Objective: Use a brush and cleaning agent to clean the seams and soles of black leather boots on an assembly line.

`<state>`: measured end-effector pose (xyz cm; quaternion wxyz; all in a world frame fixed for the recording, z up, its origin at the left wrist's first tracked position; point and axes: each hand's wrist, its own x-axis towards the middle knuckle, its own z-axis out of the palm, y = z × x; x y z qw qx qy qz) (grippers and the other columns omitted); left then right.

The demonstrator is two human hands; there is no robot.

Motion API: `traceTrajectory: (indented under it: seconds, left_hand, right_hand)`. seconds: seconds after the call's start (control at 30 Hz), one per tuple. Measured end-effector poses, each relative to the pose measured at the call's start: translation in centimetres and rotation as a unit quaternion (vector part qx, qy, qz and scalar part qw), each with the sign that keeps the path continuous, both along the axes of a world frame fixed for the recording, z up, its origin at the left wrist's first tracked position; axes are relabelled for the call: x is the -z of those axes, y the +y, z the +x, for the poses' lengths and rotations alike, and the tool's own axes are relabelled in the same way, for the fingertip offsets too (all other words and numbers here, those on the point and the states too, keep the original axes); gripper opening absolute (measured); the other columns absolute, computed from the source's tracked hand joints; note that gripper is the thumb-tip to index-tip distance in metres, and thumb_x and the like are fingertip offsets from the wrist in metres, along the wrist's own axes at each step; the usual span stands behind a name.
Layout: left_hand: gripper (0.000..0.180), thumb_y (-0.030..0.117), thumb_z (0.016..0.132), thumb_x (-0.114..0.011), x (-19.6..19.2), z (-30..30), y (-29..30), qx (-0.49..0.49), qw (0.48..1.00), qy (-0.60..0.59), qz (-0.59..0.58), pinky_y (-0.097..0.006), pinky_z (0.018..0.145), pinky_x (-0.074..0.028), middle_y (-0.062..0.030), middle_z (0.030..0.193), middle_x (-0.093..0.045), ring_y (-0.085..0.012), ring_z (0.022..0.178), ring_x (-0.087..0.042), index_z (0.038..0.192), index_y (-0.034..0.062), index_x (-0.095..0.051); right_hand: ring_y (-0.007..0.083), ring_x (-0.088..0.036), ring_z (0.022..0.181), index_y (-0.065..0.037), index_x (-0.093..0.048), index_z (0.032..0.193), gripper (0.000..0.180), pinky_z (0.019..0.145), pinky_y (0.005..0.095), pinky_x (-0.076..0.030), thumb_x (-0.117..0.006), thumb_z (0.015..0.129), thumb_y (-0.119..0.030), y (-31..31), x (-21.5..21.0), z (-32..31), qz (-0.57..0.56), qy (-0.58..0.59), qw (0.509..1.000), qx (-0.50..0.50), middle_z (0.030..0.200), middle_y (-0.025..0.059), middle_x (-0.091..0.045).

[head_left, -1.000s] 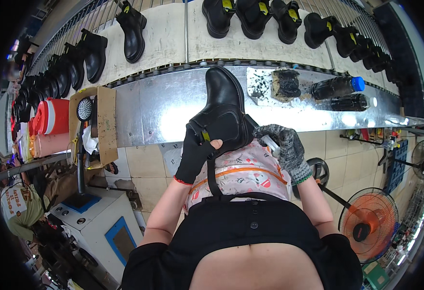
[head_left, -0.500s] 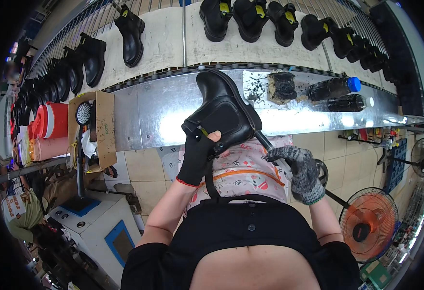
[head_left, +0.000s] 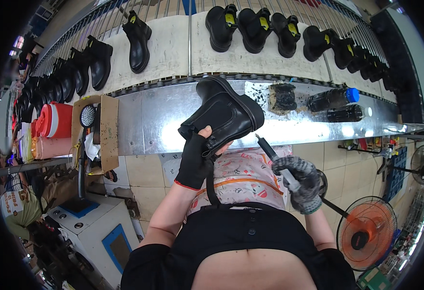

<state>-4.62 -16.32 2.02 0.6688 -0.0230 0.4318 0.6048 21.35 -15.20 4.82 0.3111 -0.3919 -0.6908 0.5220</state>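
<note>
While held up: black boot [head_left: 226, 116] tilted over the steel tabletop [head_left: 154, 121]
Left hand [head_left: 195, 157]: clenched around boot, at its 7 o'clock
Right hand [head_left: 301, 181]: wrapped on brush handle [head_left: 272, 153], tip near boot's 4 o'clock
Beyond: dark bottles [head_left: 337, 104] at 3 o'clock

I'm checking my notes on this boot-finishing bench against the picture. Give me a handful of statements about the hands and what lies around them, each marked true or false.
1. The left hand, in a black fingerless glove, holds a black boot. True.
2. The right hand is bare. False: it wears a speckled grey glove.
3. The right hand grips a slim tool whose dark tip points at the boot. True.
4. Two dark bottles lie on the metal shelf to the right of the boot. True.
5. The conveyor behind the shelf carries white sneakers. False: it carries black boots.
6. The orange fan stands at the person's left. False: it is at the lower right.
</note>
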Motion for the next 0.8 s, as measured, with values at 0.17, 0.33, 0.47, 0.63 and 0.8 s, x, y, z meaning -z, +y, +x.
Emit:
traceTrajectory:
  seconds: [0.17,0.33,0.47,0.63,0.8]
  left_hand:
    - [0.038,0.017,0.088,-0.056,-0.8,-2.0,1.4,-0.024,1.0,0.003,-0.006,-0.03,0.059,-0.057,-0.0198,0.098,-0.062,-0.0279,0.08,-0.067,0.119,-0.0035,-0.046]
    - [0.048,0.018,0.083,-0.061,3.5,-7.4,8.0,0.039,0.991,0.105,0.071,-0.033,0.062,-0.059,-0.0141,0.105,-0.06,-0.0258,0.081,-0.065,0.125,0.0032,-0.043]
    - [0.044,0.021,0.074,-0.07,6.2,-13.8,17.2,0.094,0.93,0.348,0.07,-0.035,0.059,-0.059,-0.0112,0.097,-0.062,-0.0241,0.084,-0.065,0.112,0.0033,-0.056]
    - [0.059,0.035,0.064,-0.074,9.4,-22.2,27.4,0.161,0.642,0.75,-0.025,-0.041,0.069,-0.054,-0.0166,0.097,-0.063,-0.0304,0.091,-0.064,0.107,-0.0004,-0.055]
    - [0.066,0.054,0.073,-0.06,10.1,-18.8,31.3,0.198,0.548,0.812,-0.04,-0.046,0.082,-0.048,-0.0251,0.107,-0.061,-0.0418,0.1,-0.059,0.111,0.001,-0.05]
  right_hand:
    - [0.0087,-0.053,0.053,-0.007,-0.028,0.14,0.069,0.045,0.0214,-0.048,-0.065,0.082,-0.011,1.6,1.6,-0.1,-0.33,0.202,0.899,0.207,0.081,0.0077,-0.057]
    - [0.0086,-0.052,0.056,-0.008,-0.036,0.131,0.045,0.043,0.0239,-0.045,-0.054,0.09,-0.005,2.0,13.3,-0.5,-0.314,0.117,0.902,0.272,0.079,0.0007,-0.053]
    - [0.0085,-0.05,0.055,-0.01,-0.043,0.126,0.034,0.047,0.023,-0.042,-0.051,0.093,-0.011,1.3,16.2,-2.0,-0.308,0.2,0.872,0.324,0.079,0.0001,-0.053]
    - [0.0072,-0.048,0.052,-0.006,-0.042,0.128,0.038,0.044,0.0215,-0.04,-0.048,0.091,-0.012,1.3,17.4,-2.3,-0.242,0.142,0.911,0.301,0.071,-0.001,-0.051]
    - [0.008,-0.052,0.055,-0.005,-0.045,0.127,0.039,0.048,0.0239,-0.044,-0.052,0.091,-0.018,1.1,17.3,-1.8,-0.263,0.086,0.899,0.339,0.074,0.0007,-0.055]
